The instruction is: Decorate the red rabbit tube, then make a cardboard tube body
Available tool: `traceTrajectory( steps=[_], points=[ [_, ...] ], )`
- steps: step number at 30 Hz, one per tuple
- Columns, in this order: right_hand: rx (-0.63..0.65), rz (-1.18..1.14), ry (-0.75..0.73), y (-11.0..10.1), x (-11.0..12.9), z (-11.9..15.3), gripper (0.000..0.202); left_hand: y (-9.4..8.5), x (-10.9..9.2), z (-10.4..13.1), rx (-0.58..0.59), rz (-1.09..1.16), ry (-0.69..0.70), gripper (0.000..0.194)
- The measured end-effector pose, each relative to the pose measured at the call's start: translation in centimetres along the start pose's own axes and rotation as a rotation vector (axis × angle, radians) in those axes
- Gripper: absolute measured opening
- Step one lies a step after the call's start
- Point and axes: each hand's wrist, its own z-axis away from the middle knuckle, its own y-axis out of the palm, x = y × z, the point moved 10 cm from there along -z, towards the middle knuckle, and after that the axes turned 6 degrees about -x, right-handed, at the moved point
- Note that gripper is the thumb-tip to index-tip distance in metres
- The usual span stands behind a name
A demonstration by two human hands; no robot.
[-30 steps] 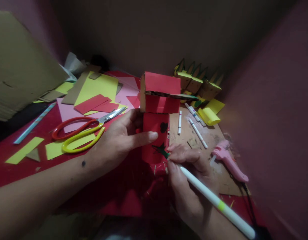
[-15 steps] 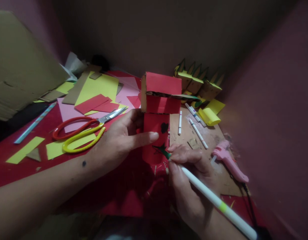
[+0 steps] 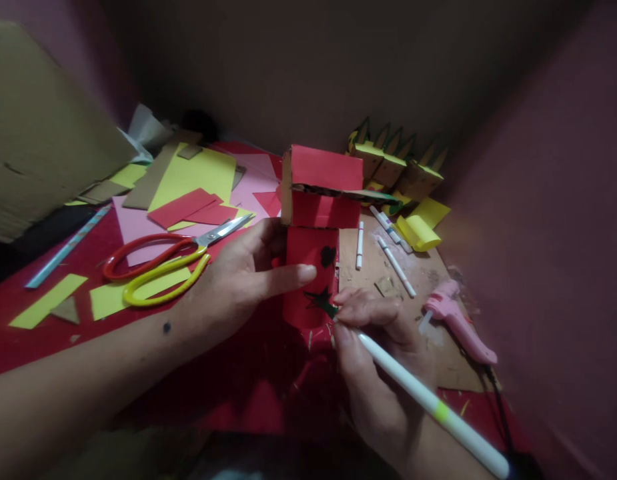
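Observation:
A red paper-covered cardboard piece (image 3: 308,250) stands at the centre, with a boxy top and a lower part that bears a dark blot and a dark green star shape (image 3: 319,299). My left hand (image 3: 255,270) holds its lower part from the left, the thumb lying across the front and the fingers partly hidden behind. In my right hand (image 3: 381,353) is a white marker (image 3: 408,380) with a yellow-green band, pinched near its green tip. That tip is at the right side of the star shape.
Scissors (image 3: 205,247) lie left over paper scraps (image 3: 188,180). To the right, a cardboard sheet (image 3: 453,373) bears a pink glue gun (image 3: 461,323) and thin markers (image 3: 397,267). Behind stand small cardboard pieces with spikes (image 3: 388,163).
My right hand and the marker have shifted slightly left. The star shape shows more dark green at its right side. My left hand keeps its hold.

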Motion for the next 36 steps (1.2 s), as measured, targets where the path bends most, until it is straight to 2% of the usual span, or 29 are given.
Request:
traceTrajectory(
  steps=[4,15,22,36],
  points=[
    [-0.021,-0.023,0.0,-0.26,-0.21,0.14,0.017,-0.03,-0.1,0.02,-0.005,-0.013,0.016,0.04],
    [0.03,-0.06,0.001,0.08,-0.35,0.34,0.017,-0.06,-0.07,0.01,-0.003,-0.013,0.023,0.04],
    [0.039,-0.008,-0.028,0.31,-0.07,0.16,0.017,0.36,-0.18,0.07,0.068,0.028,0.042,0.037],
    [0.028,0.035,-0.062,0.4,0.16,0.19,0.017,-0.14,-0.08,0.05,-0.002,-0.028,0.028,0.035]
  ],
)
